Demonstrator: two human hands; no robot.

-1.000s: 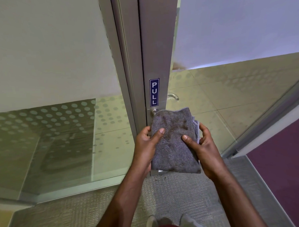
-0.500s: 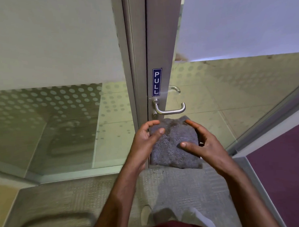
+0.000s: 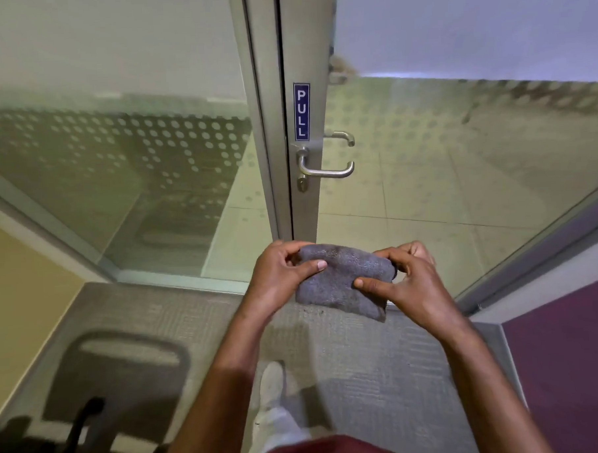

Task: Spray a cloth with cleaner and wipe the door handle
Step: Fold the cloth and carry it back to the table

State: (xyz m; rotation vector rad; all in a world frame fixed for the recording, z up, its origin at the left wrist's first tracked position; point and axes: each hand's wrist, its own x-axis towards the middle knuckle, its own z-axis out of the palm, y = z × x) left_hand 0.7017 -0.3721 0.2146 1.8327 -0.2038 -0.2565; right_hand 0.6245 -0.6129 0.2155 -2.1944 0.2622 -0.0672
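Note:
A folded grey cloth (image 3: 341, 281) hangs between both hands, well below the door handle. My left hand (image 3: 279, 278) grips its left edge with the thumb on the front. My right hand (image 3: 406, 283) pinches its right side, fingers across the front. The silver lever door handle (image 3: 326, 168) sticks out of the metal door frame (image 3: 300, 48), under a blue PULL sign (image 3: 301, 111). A keyhole (image 3: 301, 183) sits just below the lever. No cleaner bottle is in view.
A glass door panel (image 3: 459, 168) stands to the right of the frame and a dotted glass wall (image 3: 116, 165) to the left. Grey carpet (image 3: 366, 377) lies underfoot, with a dark chair back (image 3: 119, 378) at lower left. Purple floor (image 3: 571, 368) lies at the right.
The cloth and both hands have dropped away from the handle, which was hidden behind the cloth and is now fully exposed. The cloth looks folded smaller. The view has tilted down.

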